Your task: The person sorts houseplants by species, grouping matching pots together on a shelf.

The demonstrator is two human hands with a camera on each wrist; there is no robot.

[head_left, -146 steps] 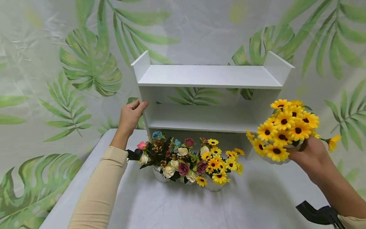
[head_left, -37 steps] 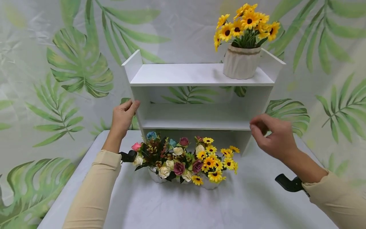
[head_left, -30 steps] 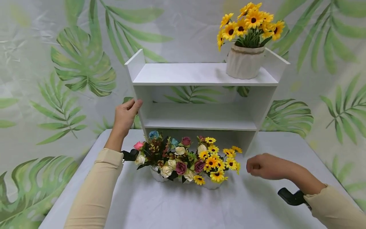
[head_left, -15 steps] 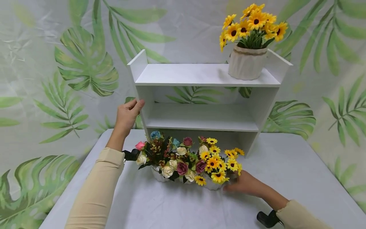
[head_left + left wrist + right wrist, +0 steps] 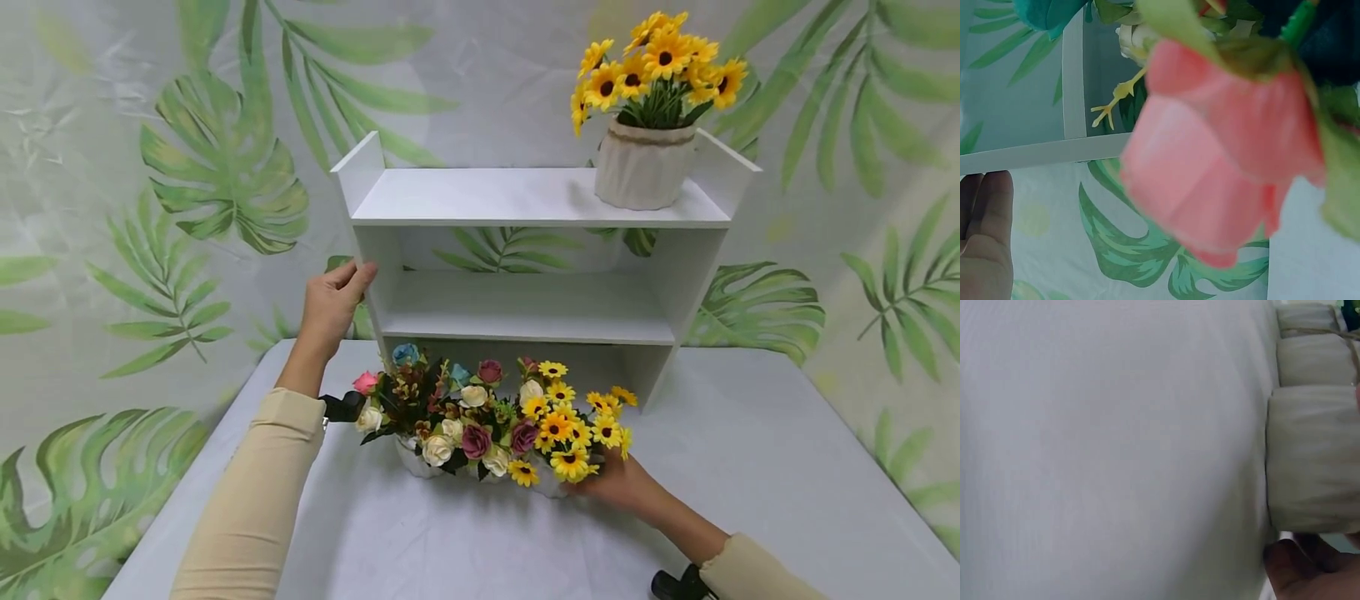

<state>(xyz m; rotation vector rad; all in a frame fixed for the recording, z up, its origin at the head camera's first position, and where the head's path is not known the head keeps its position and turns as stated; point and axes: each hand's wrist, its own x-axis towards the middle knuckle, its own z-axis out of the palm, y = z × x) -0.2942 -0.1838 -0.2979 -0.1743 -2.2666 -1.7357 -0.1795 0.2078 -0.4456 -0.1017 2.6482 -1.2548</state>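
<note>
My left hand holds the left side panel of a white shelf, thumb at its front edge. In the left wrist view, the fingers meet the panel edge. My right hand grips the low right side of a whitish flowerpot of small yellow sunflowers, partly hidden by blooms. The right wrist view has its fingers at the pot's side. Left of it stand pots of cream and purple roses and mixed flowers, in a row before the shelf.
A larger pot of sunflowers stands on the shelf's top board, at the right. A white cloth covers the table. Behind the shelf hangs a leaf-printed backdrop. A pink rose fills much of the left wrist view.
The larger sunflower pot went from my right hand onto the top board. My right hand then came down and left to the small sunflower pot. The left hand stays at the panel.
</note>
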